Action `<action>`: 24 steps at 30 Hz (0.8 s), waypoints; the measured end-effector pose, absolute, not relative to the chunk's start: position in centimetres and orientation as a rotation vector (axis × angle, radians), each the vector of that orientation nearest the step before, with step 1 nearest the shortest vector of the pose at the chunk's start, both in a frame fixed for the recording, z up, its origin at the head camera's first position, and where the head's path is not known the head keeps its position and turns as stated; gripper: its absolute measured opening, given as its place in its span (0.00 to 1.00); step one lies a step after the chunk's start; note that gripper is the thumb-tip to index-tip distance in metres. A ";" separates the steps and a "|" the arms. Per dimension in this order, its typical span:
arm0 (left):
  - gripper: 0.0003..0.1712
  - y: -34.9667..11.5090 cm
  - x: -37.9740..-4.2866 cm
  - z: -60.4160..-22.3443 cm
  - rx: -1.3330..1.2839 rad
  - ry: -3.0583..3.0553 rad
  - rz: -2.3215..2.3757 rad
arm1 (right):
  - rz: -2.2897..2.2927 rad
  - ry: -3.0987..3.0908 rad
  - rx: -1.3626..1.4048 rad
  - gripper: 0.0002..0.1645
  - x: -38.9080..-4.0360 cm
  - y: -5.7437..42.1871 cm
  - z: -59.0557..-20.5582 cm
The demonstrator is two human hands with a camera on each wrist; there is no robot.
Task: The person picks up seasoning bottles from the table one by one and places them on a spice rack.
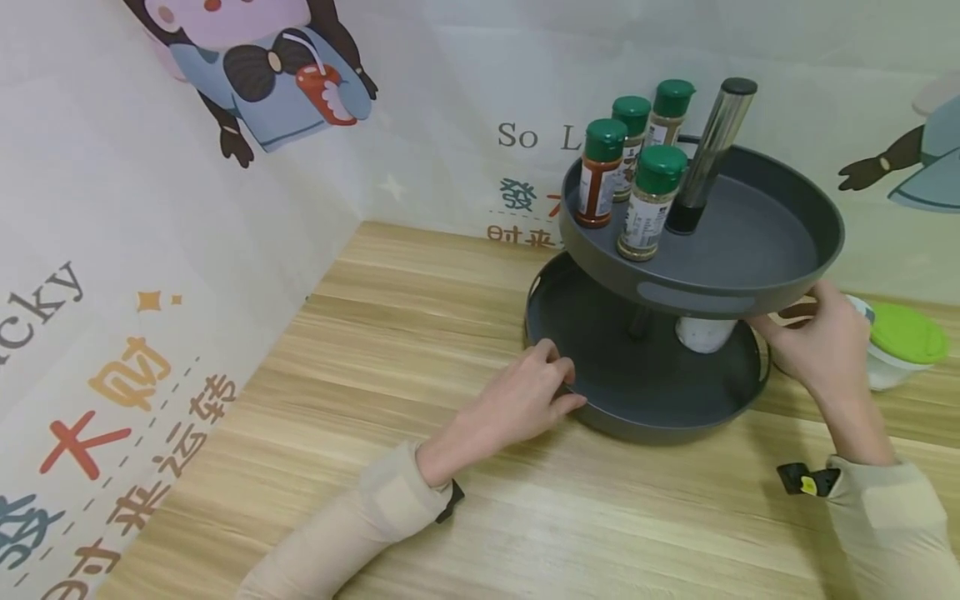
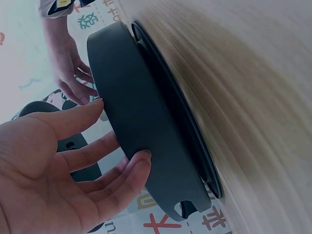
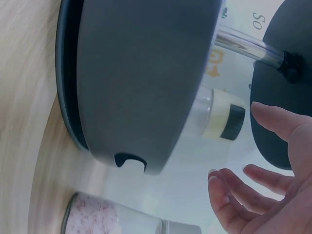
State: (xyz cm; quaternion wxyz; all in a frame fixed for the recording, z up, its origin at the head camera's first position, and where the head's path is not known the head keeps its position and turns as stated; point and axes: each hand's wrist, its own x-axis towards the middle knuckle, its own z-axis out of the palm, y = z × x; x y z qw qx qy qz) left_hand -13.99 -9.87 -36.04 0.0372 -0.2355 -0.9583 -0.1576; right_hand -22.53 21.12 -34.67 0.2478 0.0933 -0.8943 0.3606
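A dark grey two-tier turntable stands on the wooden table, its lower tray [image 1: 637, 421] under a round upper tray [image 1: 765, 217]. My left hand [image 1: 525, 396] grips the lower tray's rim at the near left, with some fingertips hidden behind the wall and one on its outer face [image 2: 141, 112]. My right hand [image 1: 828, 358] is at the right underside of the upper tray, its fingers loosely bent around nothing in the right wrist view. Beside those fingers, a clear jar [image 3: 200, 112] with a pale cap stands in the lower tray, largely hidden behind its wall.
Several green-capped spice bottles [image 1: 645, 208] stand on the upper tray's left, by a shiny metal post [image 1: 716, 146]. To the right is a tub with a lime-green lid [image 1: 907, 333]. A jar of pink grains [image 3: 92, 214] stands close to the lower tray. A printed wall covering [image 1: 450, 100] bounds the table behind.
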 end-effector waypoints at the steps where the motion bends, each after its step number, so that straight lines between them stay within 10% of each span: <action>1: 0.15 -9.9 -14.0 -36.0 -0.722 -2.941 -0.483 | 0.983 -2.426 0.252 0.23 -22.5 21.2 -34.6; 24: 0.16 -9.8 -14.0 -36.2 -0.728 -2.933 -0.492 | 0.865 -2.450 0.040 0.39 -21.7 23.9 -33.7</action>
